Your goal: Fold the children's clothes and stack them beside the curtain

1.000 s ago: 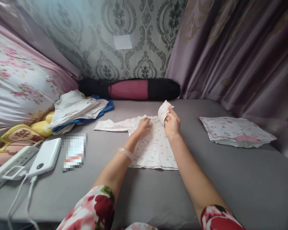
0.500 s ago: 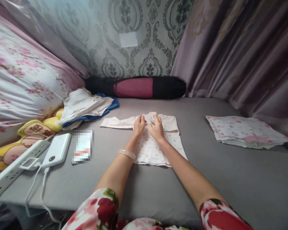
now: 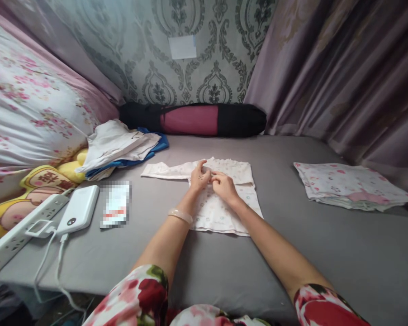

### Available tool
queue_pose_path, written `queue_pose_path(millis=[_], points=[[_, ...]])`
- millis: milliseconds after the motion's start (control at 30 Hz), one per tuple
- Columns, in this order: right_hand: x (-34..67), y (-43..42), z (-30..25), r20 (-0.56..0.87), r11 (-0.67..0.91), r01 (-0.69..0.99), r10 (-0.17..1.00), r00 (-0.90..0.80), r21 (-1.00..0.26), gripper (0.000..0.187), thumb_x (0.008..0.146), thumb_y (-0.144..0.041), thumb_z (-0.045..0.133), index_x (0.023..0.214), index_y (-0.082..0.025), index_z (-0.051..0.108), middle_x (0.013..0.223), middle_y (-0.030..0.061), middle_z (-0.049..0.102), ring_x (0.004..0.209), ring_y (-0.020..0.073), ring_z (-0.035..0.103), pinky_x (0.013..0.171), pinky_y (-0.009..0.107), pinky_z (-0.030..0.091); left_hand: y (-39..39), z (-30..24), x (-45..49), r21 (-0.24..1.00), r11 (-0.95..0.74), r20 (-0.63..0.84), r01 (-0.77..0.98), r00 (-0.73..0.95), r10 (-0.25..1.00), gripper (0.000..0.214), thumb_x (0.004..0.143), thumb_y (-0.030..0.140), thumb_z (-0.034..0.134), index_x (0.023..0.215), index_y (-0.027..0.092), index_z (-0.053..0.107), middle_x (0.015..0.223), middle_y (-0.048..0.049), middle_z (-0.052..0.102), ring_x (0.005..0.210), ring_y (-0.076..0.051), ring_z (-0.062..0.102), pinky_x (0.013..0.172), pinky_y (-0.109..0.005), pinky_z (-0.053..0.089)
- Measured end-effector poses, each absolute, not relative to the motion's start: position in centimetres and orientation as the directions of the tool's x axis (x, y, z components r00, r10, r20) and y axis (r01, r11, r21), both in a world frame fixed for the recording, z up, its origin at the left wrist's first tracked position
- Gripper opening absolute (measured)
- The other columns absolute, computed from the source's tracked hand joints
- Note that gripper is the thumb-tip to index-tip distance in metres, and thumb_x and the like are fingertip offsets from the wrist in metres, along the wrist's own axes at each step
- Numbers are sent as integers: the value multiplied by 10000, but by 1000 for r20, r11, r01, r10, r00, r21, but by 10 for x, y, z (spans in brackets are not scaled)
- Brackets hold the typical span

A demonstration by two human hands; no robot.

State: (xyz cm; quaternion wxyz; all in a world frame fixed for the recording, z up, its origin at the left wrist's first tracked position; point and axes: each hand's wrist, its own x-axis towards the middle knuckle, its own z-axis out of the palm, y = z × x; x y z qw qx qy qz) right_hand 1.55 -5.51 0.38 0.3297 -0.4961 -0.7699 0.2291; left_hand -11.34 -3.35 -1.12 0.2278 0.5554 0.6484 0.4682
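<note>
The grey sheet (image 3: 326, 253) filled most of the lower frame in front of you, with the mauve curtain (image 3: 302, 68) at upper right and the black-and-pink roll (image 3: 190, 121) along the sheet's far edge. The pale printed shirt (image 3: 220, 215) lay flat just below the middle of the frame, under both your hands, its body running from the collar end at the top to the hem at the bottom. The folded cloth pile (image 3: 353, 183) sat well apart from it, toward the right edge.

What mattered most in the layout was the outstretched sleeve (image 3: 163, 171): its long axis ran sideways, out to the left of your grip and roughly square to the shirt's body, and your left hand (image 3: 201, 175) was the nearer one. On the upper right of the shirt, a doubled band of cloth (image 3: 243, 173) looked like the other sleeve, turned in.

Your forearms angled inward from the two lower corners, and your hands met over the upper part of the shirt. Your left hand had its index finger raised; your right hand (image 3: 224, 186) was bent at the knuckles, its fingers pointing left. Whether either pinched fabric could not be told. The pale bracelet (image 3: 180, 217) circled your left wrist.
</note>
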Motion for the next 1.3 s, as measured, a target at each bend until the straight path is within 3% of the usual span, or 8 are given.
queue_pose_path(millis=[133,267,367,500,600,767,1033,1300], points=[[42,-32,9,238,235,773,965,-112,-589,342,808,-56,425,939,-186,713,1121,70,683,1089,182,598,1003,274,404,-34,-16,-115,871,-101,230,481,-218,949,468,702,103,504,1130,192,669,810,-1,657,741,-161,585,779,-272,482],[73,-12,12,247,-16,899,959,138,-438,359,864,-123,435,1152,-122,650,1181,156,628,1128,253,552,972,340,405,-31,-21,-117,877,-158,260,453,-172,950,398,676,65,458,949,177,726,894,-27,669,825,-163,600,824,-273,485],[91,-1,12,188,-203,889,935,300,-409,348,883,-214,472,1160,-85,639,1179,203,612,1118,294,560,927,364,428,-28,-24,-117,871,-201,301,448,-165,939,356,679,57,450,878,165,725,916,-40,662,857,-163,605,855,-279,480],[103,9,13,12,-330,838,929,371,-434,327,881,-303,501,1078,-111,678,1121,211,651,1041,300,619,838,366,468,-28,-23,-116,862,-237,334,448,-148,931,349,704,58,440,875,176,719,936,-41,665,883,-164,609,871,-287,481],[105,13,14,-47,-345,828,931,363,-443,299,880,-311,508,1038,-131,687,1086,205,675,993,292,649,785,359,481,-28,-21,-117,846,-263,366,464,-146,919,352,731,69,427,893,183,718,958,-47,666,928,-171,609,887,-292,476],[100,11,9,33,-350,825,914,405,-444,337,921,-264,435,1153,-90,606,1095,214,668,1008,287,651,805,362,473,-26,-20,-118,762,-316,466,565,-140,874,413,777,65,406,1038,190,701,1066,-78,646,1057,-195,574,970,-315,437],[93,6,-3,201,-296,879,899,388,-373,304,942,-189,369,1141,-57,557,1072,225,656,1009,293,648,812,364,465,-31,-17,-110,512,-42,267,858,-113,957,501,816,104,431,1280,241,562,1314,-108,538,1191,-314,458,974,-454,406],[95,6,9,142,-278,912,933,331,-301,337,876,-69,391,1166,-50,561,1171,242,593,1065,304,606,859,386,447,-32,-18,-105,438,3,296,899,-147,944,498,868,182,426,1363,146,457,1457,-177,405,1293,-342,389,1027,-468,358]])
